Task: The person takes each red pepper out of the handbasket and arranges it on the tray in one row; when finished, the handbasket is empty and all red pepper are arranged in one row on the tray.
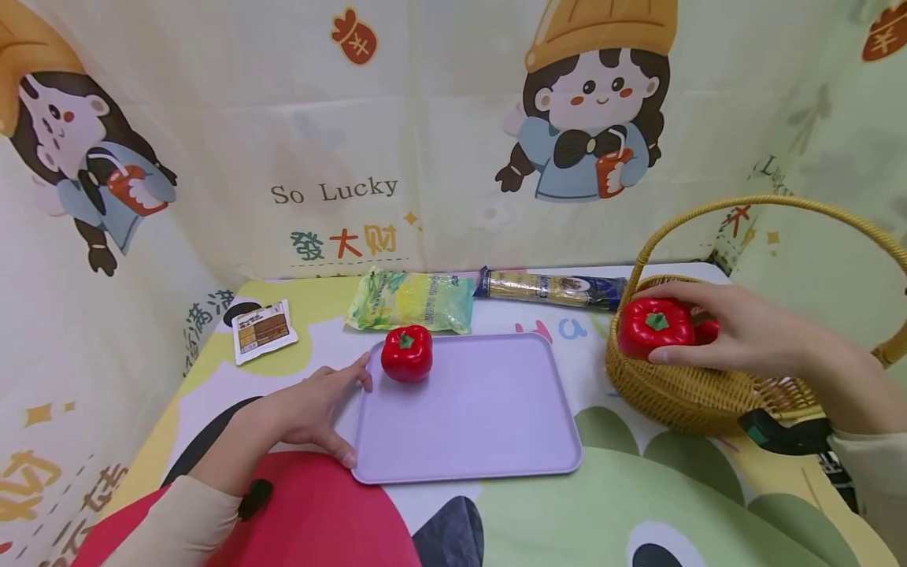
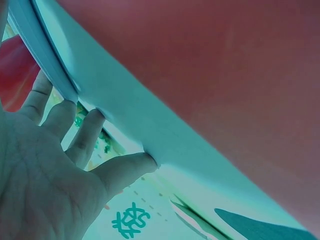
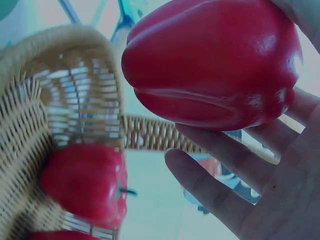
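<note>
My right hand grips a glossy red bell pepper with a green stem, between thumb and fingers, over the wicker basket. In the right wrist view the held bell pepper is seen from the side, and another red bell pepper lies in the basket. A pale purple tray lies flat on the table. On its upper left corner stands a red bell pepper. My left hand has its fingers spread along the tray's left edge, thumb at the near corner, fingertips at the rim.
Behind the tray lie a green and yellow packet and a long pack of noodles. A small white and brown sachet is at the far left. The basket's tall handle arches above it. Printed curtains surround the table.
</note>
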Available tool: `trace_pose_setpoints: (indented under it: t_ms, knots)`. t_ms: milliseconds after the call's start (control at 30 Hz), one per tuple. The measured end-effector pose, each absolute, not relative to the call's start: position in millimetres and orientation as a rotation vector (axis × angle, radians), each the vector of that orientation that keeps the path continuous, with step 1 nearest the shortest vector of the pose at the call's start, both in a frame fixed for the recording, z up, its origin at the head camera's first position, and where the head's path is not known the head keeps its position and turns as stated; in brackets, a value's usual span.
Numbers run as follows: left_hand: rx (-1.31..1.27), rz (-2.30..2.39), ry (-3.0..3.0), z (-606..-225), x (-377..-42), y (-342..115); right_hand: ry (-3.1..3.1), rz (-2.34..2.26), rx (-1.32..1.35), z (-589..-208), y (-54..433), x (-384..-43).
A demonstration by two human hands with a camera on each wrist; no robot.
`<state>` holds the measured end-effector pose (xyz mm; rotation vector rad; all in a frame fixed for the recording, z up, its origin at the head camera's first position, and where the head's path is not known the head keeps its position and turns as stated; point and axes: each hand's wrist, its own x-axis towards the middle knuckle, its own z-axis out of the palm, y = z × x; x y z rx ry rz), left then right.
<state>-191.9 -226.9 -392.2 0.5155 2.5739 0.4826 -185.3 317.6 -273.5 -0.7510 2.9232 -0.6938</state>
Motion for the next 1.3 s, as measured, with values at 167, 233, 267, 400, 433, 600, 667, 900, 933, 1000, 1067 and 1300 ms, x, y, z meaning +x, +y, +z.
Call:
trace_pose_setpoints:
  t_ms: [167,233,267,400,433,600,667,900,933,1000,1067,1300]
  knots:
    - [0.526,0.469,2.574,-391.4,-193.7,-221.8,2.897,-0.730,-0.834,-276.6,308.1,-184.2]
    - [0.531,0.467,2.574,-391.3,-194.8,-219.9,2.905,-0.721,-0.873,-278.5,305.8,-184.8]
    - [0.531,0.466,2.575,-392.0,-195.1,-219.4,2.907,-0.715,-0.889,-279.3,304.2,-185.3]
    - [0.544,0.467,2.573,-392.6,-195.1,-219.2,2.870,-0.740,-0.916,-282.6,294.7,-188.3]
    - [0.542,0.468,2.572,-393.0,-195.0,-219.3,2.861,-0.746,-0.913,-283.5,291.8,-189.4]
    - [0.535,0.466,2.572,-394.4,-194.7,-221.1,2.831,-0.776,-0.927,-289.0,276.7,-194.7]
    - [0.524,0.464,2.573,-394.6,-194.8,-222.1,2.826,-0.799,-0.943,-291.6,271.3,-196.3]
    - [0.536,0.458,2.580,-393.0,-196.0,-223.9,2.803,-0.845,-1.036,-302.6,255.7,-204.3]
    - [0.539,0.459,2.580,-393.1,-196.2,-224.1,2.799,-0.837,-1.045,-303.9,254.3,-205.4]
    - [0.543,0.462,2.577,-393.3,-196.1,-224.5,2.785,-0.830,-1.066,-305.5,251.5,-207.2]
    - [0.538,0.467,2.576,-394.0,-196.3,-224.9,2.771,-0.835,-1.072,-306.3,248.8,-208.5]
    - [0.521,0.462,2.576,-395.0,-195.1,-226.0,2.741,-0.844,-1.080,-308.7,239.1,-212.0]
